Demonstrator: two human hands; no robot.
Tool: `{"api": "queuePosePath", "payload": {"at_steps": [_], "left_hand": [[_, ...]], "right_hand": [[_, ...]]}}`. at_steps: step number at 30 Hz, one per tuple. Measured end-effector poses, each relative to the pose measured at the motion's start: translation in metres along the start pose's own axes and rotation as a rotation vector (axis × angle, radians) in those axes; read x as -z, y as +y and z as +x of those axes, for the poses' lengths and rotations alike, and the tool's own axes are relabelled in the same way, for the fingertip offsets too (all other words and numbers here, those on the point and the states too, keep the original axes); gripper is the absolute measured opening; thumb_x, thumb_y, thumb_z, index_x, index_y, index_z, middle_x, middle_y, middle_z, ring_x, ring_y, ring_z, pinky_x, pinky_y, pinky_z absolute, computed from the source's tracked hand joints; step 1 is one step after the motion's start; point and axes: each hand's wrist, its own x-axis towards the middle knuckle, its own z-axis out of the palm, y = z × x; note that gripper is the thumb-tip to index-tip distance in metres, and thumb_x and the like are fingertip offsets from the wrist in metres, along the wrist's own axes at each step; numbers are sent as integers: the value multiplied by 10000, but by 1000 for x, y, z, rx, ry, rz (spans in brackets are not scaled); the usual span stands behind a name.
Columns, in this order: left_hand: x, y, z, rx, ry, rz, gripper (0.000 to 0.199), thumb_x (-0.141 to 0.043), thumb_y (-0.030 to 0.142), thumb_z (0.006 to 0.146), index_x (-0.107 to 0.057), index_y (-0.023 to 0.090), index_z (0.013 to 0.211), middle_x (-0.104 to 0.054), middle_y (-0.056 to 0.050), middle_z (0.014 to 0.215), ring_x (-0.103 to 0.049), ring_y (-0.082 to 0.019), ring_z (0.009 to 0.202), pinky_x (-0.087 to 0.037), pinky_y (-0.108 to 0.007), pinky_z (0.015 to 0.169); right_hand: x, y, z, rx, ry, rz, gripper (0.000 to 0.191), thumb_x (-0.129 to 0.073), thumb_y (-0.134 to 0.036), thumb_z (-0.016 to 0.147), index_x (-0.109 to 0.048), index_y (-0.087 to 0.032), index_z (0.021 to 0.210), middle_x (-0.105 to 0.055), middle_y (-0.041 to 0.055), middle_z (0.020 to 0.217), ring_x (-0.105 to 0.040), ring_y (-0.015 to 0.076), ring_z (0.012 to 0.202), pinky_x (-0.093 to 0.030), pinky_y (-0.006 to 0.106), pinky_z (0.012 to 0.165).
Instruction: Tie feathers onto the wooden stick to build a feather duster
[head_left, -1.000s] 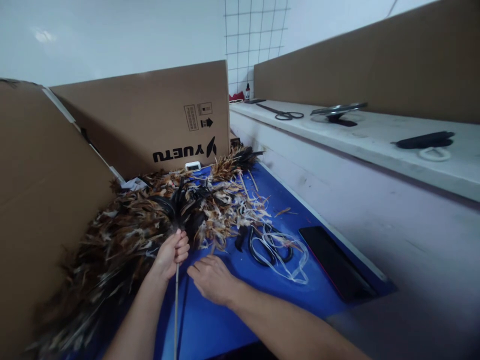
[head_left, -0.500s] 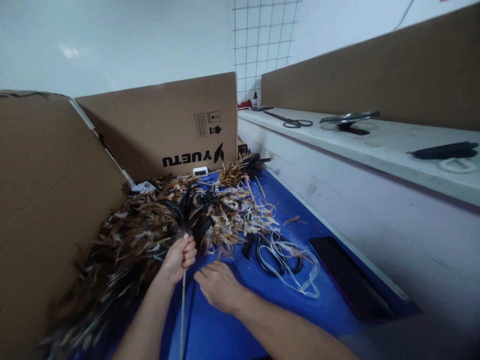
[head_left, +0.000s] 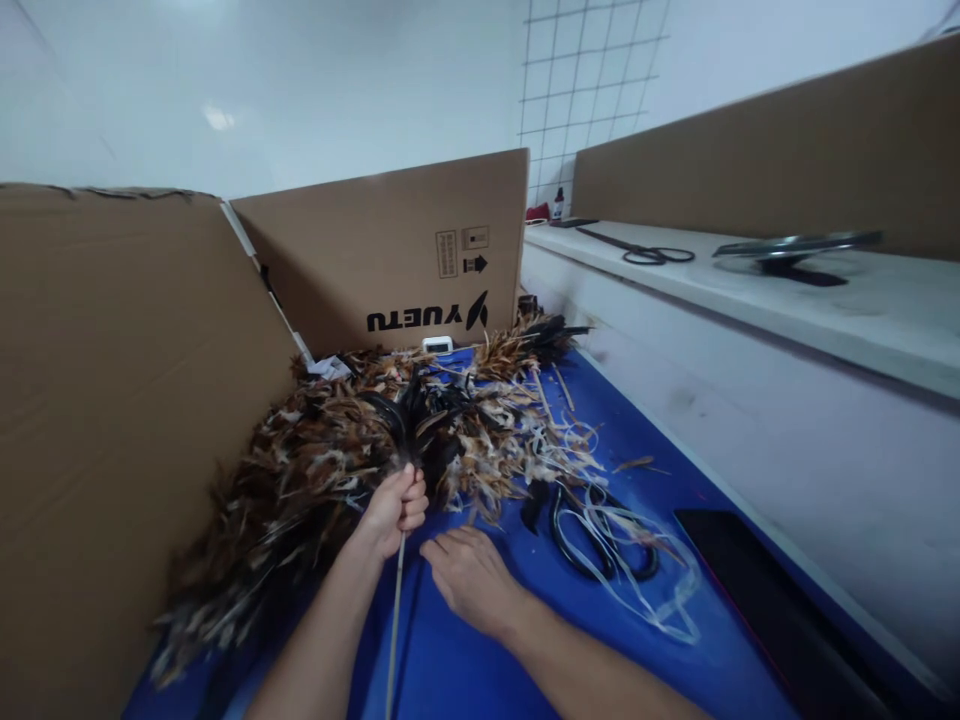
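While we are holding our bare right hand (head_left: 476, 580) over the smooth blue bench (head_left: 442, 650), its fingers are curling inward, and we cannot tell whether that grip is pinching anything. Just beside it, our bare left hand (head_left: 396, 508) is clamping its grip around a thin, pale, straight stick (head_left: 395, 620), whose lower end is running back toward us. A tuft of glossy black feathers (head_left: 409, 420) is fanning out directly above that fist. To our right, a flat black slab with a red edge (head_left: 780, 610) is lying along the bench's border, and loose translucent ribbon (head_left: 679, 625) is looping across a pair of black looped handles (head_left: 556, 530). Behind our left hand, a broad heap of brown, black and white feathers (head_left: 300, 460) is spreading over the bench. Farther off, a small white boxy device (head_left: 437, 345) is sitting before a brown cardboard panel with black lettering (head_left: 360, 250). Dark metal scissors (head_left: 652, 255) are lying on a raised white ledge (head_left: 750, 320).
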Motion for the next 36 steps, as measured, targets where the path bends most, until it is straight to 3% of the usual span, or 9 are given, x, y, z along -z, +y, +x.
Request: {"api": "queuePosePath", "payload": {"at_steps": [18,23,31,36], "left_hand": [[2,-9,1,20,-66,-41,358,-612,446,731,-375,179,722,-210,102,507,-123,-10,368,-41,-150,344],[4,-10,2,32,-79,-78,324,-569,429,768,-363,186,707,-209,104,486,-119,-13,355,-36,-157,352],[4,-8,0,68,-45,-113,237,-391,325,872,-359,185,684,-225,98,448,-130,-23,326,-35,-175,372],[7,-13,7,42,-3,-84,239,-404,337,860,-374,185,678,-217,100,435,-126,-31,330,-46,-191,386]], "right_hand": [[-13,5,-3,44,68,69,214,-412,-90,831,-591,-197,876,-626,27,735,-584,170,717,-416,295,695],[-13,11,-3,48,101,137,231,-385,-133,869,-584,-208,957,-660,36,814,-620,161,747,-459,289,706],[-13,19,0,138,245,138,194,-419,-173,872,-583,-200,972,-681,32,830,-651,139,705,-505,254,661],[5,5,18,249,358,132,196,-482,-156,848,-589,-176,1011,-683,49,860,-650,150,761,-502,272,731]]}}
